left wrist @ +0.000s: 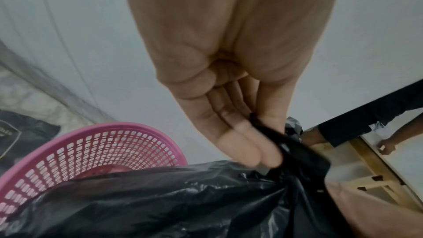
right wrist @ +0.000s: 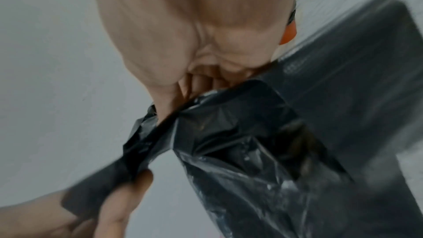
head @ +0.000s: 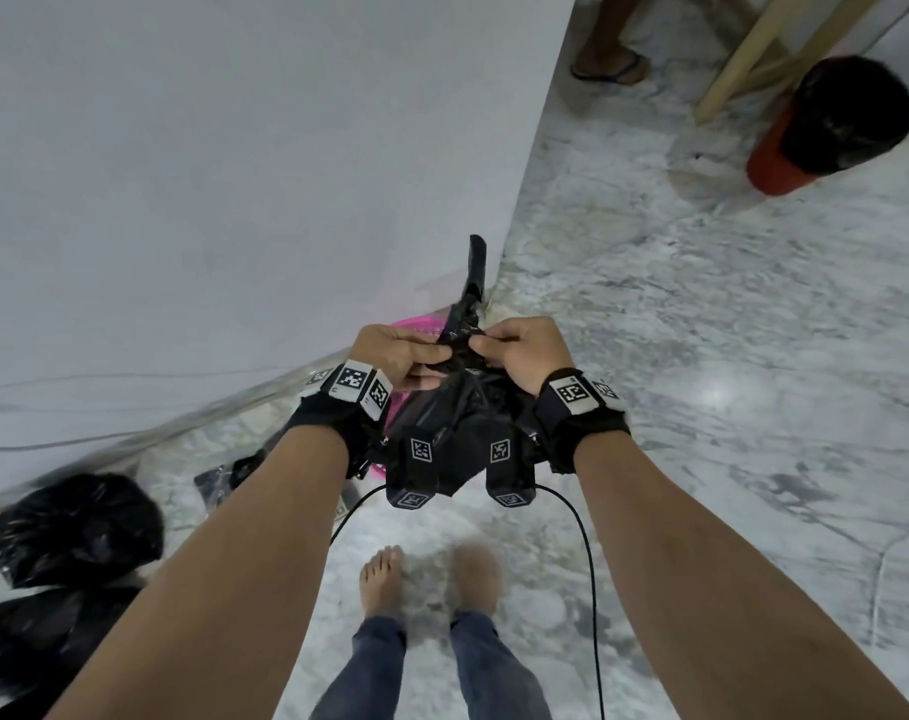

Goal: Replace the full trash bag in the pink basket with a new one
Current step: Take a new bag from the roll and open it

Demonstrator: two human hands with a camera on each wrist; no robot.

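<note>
A black trash bag (head: 455, 423) hangs between my hands above the pink basket (head: 416, 324), which stands by the white wall. My left hand (head: 405, 353) pinches one strip of the bag's gathered top. My right hand (head: 514, 348) pinches the other strip right beside it, and a loose end of plastic sticks up behind them. In the left wrist view the pink basket (left wrist: 96, 153) shows its mesh wall with no liner inside, and my left hand (left wrist: 263, 144) holds the black trash bag (left wrist: 183, 202). In the right wrist view my right hand (right wrist: 178, 100) grips the trash bag (right wrist: 251, 142).
A tied full black bag (head: 75, 527) and more black plastic (head: 36, 646) lie on the marble floor at the left. A red bin (head: 816, 132) with a black liner stands far right beside wooden legs (head: 753, 54). Another person's foot (head: 610, 59) is at the top. My bare feet (head: 426, 579) are below.
</note>
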